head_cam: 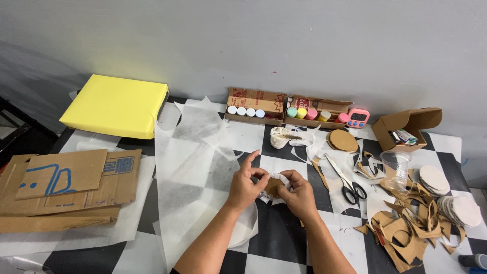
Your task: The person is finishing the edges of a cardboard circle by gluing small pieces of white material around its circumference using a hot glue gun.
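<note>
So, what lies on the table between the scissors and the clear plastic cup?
In the head view, brown cardboard offcuts lie on white paper between the scissors and the clear plastic cup.

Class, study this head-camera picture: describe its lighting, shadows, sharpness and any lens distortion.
Head view: even, soft light with no hard glare; faint shadows lie under the left hand and right hand on the checkered table; the cardboard disc they hold and the scissors look sharp; the table's far edge bows slightly, a wide-lens effect; the yellow foam block is brightly lit.
</note>
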